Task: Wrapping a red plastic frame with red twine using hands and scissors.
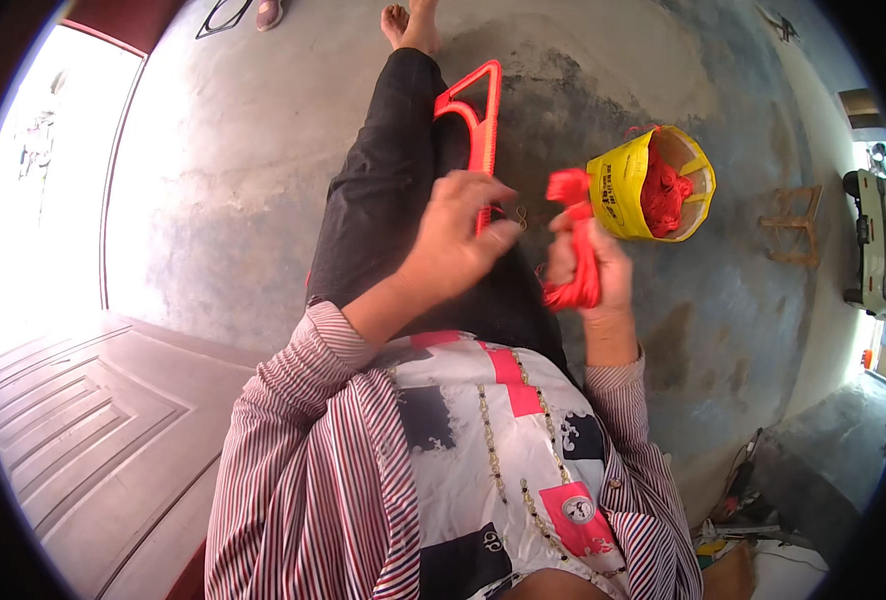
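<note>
My left hand [458,240] pinches a small metal hook [519,215] between thumb and fingers, right beside a red plastic frame [475,120] that lies along my outstretched leg. My right hand [593,270] is closed around a bundle of red strips [581,245], held upright next to the left hand. Just beyond it on the floor stands a yellow bucket [618,190] filled with more red material [663,195]. I sit on the concrete floor with my legs in dark trousers stretched ahead.
A wooden door panel [93,420] lies at the lower left by a bright doorway [43,190]. A small wooden stool [791,225] and a machine [868,240] stand at the right. Cables and clutter [753,500] sit at the lower right.
</note>
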A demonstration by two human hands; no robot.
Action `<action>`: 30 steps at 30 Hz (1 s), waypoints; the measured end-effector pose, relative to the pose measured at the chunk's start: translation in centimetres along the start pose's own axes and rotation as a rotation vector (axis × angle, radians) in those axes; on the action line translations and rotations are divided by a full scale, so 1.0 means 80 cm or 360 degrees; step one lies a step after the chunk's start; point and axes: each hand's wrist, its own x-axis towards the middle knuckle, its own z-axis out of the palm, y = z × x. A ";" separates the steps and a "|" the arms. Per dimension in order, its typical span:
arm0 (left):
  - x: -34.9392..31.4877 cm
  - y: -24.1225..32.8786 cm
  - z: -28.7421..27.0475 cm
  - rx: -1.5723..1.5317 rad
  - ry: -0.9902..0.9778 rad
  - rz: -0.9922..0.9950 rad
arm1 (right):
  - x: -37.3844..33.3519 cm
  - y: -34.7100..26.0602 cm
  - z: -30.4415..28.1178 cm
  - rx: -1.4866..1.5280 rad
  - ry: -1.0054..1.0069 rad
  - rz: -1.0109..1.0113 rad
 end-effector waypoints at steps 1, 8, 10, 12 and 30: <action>-0.002 0.018 0.002 -0.0130 -0.0162 0.0072 | -0.001 0.013 0.014 -0.0033 -0.0071 0.0116; 0.040 0.028 -0.065 -0.2114 0.0249 -0.0404 | 0.038 0.008 0.008 -0.0264 -0.0363 0.0145; 0.043 0.007 -0.092 -0.1170 0.0440 -0.0304 | 0.063 -0.010 -0.013 -0.0240 -0.0239 -0.0016; 0.039 -0.010 -0.099 -0.0481 0.0386 -0.0125 | 0.083 -0.013 -0.022 -0.0662 -0.0067 -0.0072; 0.040 -0.080 0.008 -0.1537 -0.0220 -0.1287 | -0.008 -0.100 -0.052 -0.0081 -0.0156 -0.0851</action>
